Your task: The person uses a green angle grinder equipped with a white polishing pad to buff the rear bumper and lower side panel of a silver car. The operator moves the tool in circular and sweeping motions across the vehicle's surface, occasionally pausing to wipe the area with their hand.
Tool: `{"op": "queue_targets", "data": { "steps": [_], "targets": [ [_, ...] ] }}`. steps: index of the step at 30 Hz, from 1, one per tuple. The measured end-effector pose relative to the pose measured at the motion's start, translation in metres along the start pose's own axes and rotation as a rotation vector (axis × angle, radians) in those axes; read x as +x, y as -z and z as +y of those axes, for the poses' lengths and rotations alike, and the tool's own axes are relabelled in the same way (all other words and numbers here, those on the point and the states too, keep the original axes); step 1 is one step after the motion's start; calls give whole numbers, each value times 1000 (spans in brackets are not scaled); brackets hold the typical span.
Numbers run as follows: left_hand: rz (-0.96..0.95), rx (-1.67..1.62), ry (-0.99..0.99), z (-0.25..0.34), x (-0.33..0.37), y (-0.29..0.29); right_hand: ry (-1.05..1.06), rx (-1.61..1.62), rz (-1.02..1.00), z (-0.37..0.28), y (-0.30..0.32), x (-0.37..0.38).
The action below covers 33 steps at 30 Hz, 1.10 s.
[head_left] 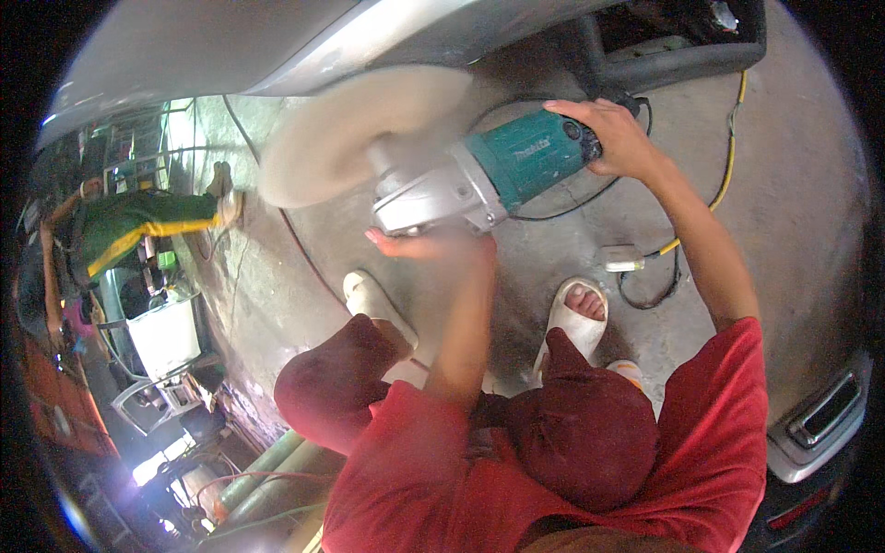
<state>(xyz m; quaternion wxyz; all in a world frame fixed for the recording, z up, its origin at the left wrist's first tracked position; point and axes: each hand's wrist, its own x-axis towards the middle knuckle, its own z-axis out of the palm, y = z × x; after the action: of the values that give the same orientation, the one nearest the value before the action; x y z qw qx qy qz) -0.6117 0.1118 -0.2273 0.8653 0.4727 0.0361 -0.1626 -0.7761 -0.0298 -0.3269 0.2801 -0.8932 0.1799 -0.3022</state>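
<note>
A teal and silver power polisher (530, 158) lies across both my hands in front of me. Its large pale buffing pad (359, 129) looks smeared by motion, close beneath a silver-grey car body panel (212, 46). Under the metal gear head (433, 203), my left hand (438, 245) supports the tool, partly blurred and with its fingers forward. My right hand (616, 136) is wrapped round the rear end of the teal housing. I cannot tell whether the pad touches the panel.
A dark plastic car part (682, 60) sits at the upper right. A yellow cord (731, 157) runs to a white socket block (621, 257) on the concrete floor. At left, another person in green and yellow trousers (152, 224) is near cluttered equipment. Pipes (267, 470) lie lower left.
</note>
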Motion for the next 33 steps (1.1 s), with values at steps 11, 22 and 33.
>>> {"op": "queue_targets", "data": {
  "steps": [11,22,33],
  "targets": [
    [-31,68,96,-36,2,6,-114,-169,-80,22,4,-19],
    [-279,-201,490,-125,-29,11,-209,-398,-75,34,101,-84],
    [-212,-286,624,-134,-36,6,-324,-489,-123,-9,129,-93]
  ]
}}
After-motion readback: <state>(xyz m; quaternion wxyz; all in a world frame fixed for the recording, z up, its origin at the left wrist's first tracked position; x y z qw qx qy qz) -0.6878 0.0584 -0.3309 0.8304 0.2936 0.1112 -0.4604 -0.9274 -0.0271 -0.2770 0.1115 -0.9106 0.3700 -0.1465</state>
